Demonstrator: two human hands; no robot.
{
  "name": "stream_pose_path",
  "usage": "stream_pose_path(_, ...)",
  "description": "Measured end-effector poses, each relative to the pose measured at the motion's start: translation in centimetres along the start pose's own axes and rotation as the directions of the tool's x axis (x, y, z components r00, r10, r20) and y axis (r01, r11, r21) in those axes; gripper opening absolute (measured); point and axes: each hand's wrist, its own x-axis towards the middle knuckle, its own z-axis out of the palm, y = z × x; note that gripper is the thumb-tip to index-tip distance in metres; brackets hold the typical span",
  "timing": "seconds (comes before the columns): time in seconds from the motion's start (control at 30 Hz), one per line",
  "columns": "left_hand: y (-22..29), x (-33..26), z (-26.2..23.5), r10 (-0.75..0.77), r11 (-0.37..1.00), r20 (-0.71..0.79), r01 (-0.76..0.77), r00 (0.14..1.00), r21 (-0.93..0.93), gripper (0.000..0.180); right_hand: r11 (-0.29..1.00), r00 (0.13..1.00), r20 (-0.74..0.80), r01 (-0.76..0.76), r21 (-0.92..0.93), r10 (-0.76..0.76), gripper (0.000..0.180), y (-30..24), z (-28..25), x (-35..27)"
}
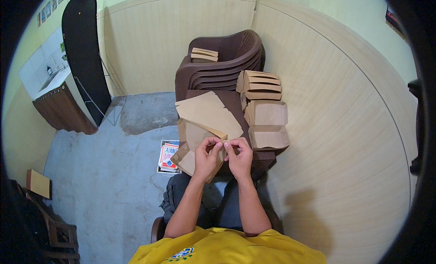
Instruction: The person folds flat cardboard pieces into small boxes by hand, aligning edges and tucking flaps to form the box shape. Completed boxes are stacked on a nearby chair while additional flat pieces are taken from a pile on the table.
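Two sets of curled fingers cover the corner where the left hand (pixel 207 157) and right hand (pixel 240 159) nearly meet, both pinching the cardboard piece (pixel 194 133); its fold there is hard to make out, and the left hand hides part of its near side. Plain tan, with a narrow flap raised, it sits over the near part of the brown bench (pixel 234 103), above the lap. Flat sheets (pixel 211 109) lie just beyond; an open box (pixel 269 113) crowds the right edge near the wall (pixel 336 128). Bare blue floor (pixel 113 164) spreads leftward.
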Motion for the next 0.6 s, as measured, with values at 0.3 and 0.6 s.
stream_pose_path(0.3, -0.8, 0.1, -1.8, 0.032, 0.980, 0.112, -0.053, 0.993, 0.191, 0.012, 0.996, 0.996, 0.005, -0.088, 0.021, 0.088, 0.008, -0.1, 0.7, -0.5)
stream_pose_path(0.6, -0.8, 0.3, -2.9, 0.024, 0.966, 0.142, -0.059, 0.990, 0.250, 0.013, 0.991, 0.989, 0.051, -0.135, -0.026, 0.136, 0.011, -0.8, 0.7, -0.5)
